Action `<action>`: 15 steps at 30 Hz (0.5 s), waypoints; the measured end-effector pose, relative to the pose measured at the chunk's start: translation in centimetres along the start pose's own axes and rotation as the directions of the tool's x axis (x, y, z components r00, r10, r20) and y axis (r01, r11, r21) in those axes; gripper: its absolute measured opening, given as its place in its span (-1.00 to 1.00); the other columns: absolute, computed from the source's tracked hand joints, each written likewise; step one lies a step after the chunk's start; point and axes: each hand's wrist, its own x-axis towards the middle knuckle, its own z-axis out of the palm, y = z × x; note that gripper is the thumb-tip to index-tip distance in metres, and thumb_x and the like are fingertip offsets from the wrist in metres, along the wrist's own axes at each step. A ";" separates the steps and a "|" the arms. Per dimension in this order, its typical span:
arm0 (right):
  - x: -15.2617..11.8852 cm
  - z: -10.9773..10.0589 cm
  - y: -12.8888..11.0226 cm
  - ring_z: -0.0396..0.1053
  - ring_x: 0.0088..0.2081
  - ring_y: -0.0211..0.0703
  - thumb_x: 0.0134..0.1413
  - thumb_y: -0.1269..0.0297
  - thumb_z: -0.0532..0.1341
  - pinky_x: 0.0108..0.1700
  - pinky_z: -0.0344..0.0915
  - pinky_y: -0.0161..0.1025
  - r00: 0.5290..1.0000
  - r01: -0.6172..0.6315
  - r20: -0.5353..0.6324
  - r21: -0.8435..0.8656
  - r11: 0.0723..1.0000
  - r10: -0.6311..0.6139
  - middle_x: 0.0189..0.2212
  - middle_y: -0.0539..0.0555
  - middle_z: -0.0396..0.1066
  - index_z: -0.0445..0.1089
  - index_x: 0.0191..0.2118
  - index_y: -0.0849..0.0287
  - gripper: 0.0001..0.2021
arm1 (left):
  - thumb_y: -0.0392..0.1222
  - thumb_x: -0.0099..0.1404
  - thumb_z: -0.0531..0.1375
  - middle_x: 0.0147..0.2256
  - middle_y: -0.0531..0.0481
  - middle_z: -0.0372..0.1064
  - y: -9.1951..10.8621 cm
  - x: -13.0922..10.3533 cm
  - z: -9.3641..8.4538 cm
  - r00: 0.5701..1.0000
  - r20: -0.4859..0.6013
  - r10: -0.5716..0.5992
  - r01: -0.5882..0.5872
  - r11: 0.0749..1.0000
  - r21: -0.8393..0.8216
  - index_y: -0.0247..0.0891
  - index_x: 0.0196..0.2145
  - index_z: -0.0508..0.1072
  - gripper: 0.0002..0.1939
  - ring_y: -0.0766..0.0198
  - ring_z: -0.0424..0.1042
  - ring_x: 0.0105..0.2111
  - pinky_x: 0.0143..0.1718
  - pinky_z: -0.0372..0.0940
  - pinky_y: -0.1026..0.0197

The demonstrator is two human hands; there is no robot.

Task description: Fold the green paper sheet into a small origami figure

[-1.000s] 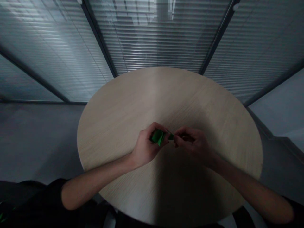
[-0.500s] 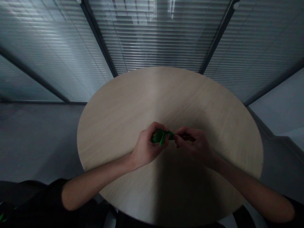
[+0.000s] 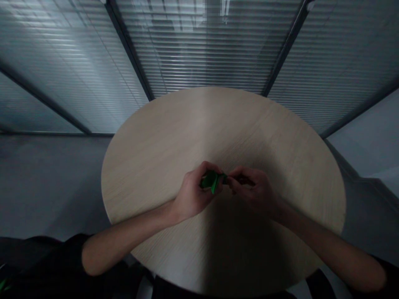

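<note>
Just above the table's middle, my left hand [image 3: 196,189] is closed round a small, bright green folded piece [image 3: 211,179]. It looks thin and sheet-like, perhaps paper, with flaps standing out between thumb and fingers. The fingertips of my right hand [image 3: 254,187] pinch the narrow right end of the same piece, close against the left fingertips. Part of the green piece is hidden behind my fingers, and the dim light blurs its exact shape.
Beneath my hands is a round, light wood table [image 3: 174,128], with my shadow across its front. Behind its far edge stand glass panels with blinds [image 3: 205,62] and dark frames. Grey floor [image 3: 46,178] shows at the left.
The green piece has tilted slightly, and its lower flap has shifted a little to the right and down. Both hands keep their hold and have barely moved.
</note>
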 end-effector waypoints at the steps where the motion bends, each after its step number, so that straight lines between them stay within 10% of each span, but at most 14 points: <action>1: 0.0 0.0 0.0 0.44 -0.47 -0.25 0.29 0.19 0.29 -0.42 0.38 -0.35 1.000 -0.004 0.001 -0.004 1.000 0.004 -0.48 -0.01 0.49 0.52 -0.29 0.17 -0.82 | -0.33 0.31 0.29 -0.31 0.00 0.54 0.0 0.0 0.0 1.000 0.008 0.005 -0.005 1.000 0.001 -0.23 -0.11 0.41 -0.79 0.34 0.47 -0.40 -0.41 0.35 0.30; 15: 0.0 -0.1 -0.1 0.43 -0.48 -0.26 0.31 0.17 0.28 -0.44 0.36 -0.36 1.000 0.011 -0.024 -0.003 1.000 -0.011 -0.48 0.01 0.50 0.51 -0.28 0.18 -0.80 | -0.41 0.22 0.29 -0.09 -0.13 0.58 -0.3 -0.3 -0.3 0.993 0.101 0.060 -0.059 0.998 -0.011 -0.22 0.03 0.38 -0.58 0.20 0.60 -0.17 -0.18 0.48 0.17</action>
